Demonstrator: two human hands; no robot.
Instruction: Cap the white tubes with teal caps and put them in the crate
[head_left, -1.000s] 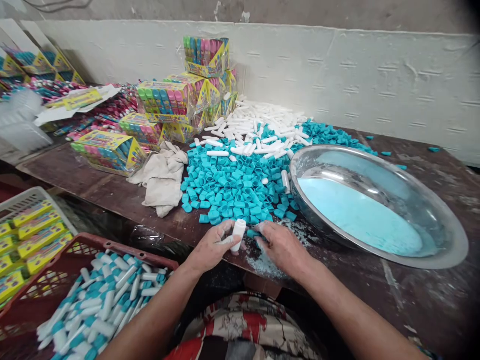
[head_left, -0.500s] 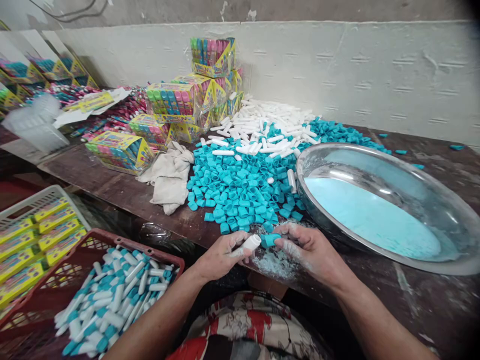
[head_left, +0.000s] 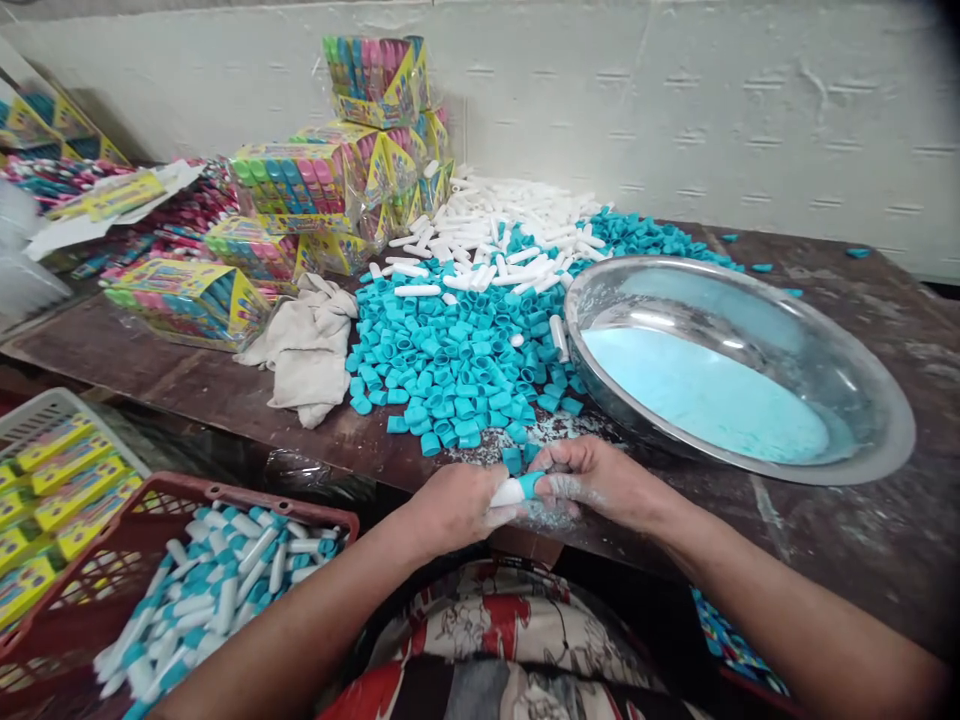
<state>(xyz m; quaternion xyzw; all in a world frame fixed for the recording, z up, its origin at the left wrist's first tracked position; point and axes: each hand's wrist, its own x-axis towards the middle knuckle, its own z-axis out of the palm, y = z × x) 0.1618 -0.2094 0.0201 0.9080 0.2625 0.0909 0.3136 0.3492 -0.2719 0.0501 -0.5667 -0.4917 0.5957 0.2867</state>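
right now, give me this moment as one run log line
left hand: holds white tube | right hand: holds blue cap at tube end | metal basin: beside cap pile

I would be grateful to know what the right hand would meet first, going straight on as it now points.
Beyond the teal plastic cap it holds, the right hand would probably first meet the white cylindrical tube in the left hand, though depth is unclear.
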